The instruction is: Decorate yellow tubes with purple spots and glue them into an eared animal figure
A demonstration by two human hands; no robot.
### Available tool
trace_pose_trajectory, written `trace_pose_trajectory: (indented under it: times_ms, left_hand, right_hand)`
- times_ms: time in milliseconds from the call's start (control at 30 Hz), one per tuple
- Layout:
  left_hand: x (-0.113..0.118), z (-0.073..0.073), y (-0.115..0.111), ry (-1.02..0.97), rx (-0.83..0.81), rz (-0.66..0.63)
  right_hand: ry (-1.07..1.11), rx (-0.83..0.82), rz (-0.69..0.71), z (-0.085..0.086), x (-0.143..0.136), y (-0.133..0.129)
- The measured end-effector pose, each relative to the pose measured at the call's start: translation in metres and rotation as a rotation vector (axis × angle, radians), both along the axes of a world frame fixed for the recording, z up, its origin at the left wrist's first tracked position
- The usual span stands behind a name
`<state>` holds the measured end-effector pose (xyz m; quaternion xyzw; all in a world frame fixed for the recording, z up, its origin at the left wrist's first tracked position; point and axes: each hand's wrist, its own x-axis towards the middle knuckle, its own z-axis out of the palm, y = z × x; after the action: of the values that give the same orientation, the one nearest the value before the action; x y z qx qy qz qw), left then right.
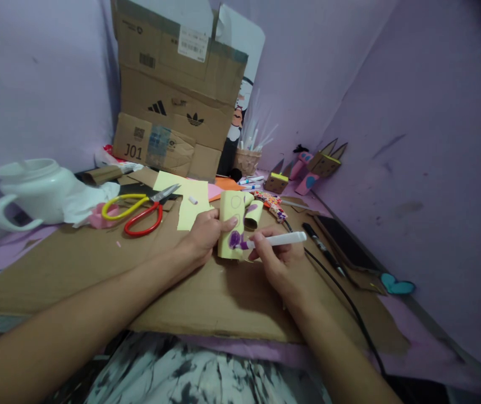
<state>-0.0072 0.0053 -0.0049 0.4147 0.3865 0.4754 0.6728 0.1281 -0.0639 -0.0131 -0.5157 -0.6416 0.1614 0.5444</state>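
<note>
Left hand (204,233) clasps the yellow tube (225,224), back from and square to the near edge of the cardboard sheet (181,306) — right hand (280,262) pinches the marker (284,239) crosswise, tip at the purple spot (234,239)

Cardbd box (175,84): "J01" (133,151); Adidas logos (195,119) (x2)

Paper tube (232,210): pale yellow, held near-vertical in view by the left hand (205,233). Bears outlined circles at the top and midway, the lower one partly under the thumb, plus a purple-filled spot near the bottom and another purple patch at the right edge. Marker (281,239): white-barrelled, purple-ended, nearly level in the right hand (280,261); meets the filled spot with its tip.
</note>
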Motion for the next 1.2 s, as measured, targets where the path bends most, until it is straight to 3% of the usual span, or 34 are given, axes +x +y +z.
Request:
trace_pose_trajectory:
  times_ms: [800, 1200]
  left_hand:
    - [-0.0008, -0.0007, 0.0001, 0.0, 0.0, -0.001]
    - [-0.001, -0.0005, 0.0008, 0.0, 0.005, -0.008]
  right_hand:
    - [-0.014, -0.001, 0.044, -0.0012, -0.0008, -0.0009]
    - [0.041, 0.02, -0.04, 0.0024, 0.0008, 0.0002]
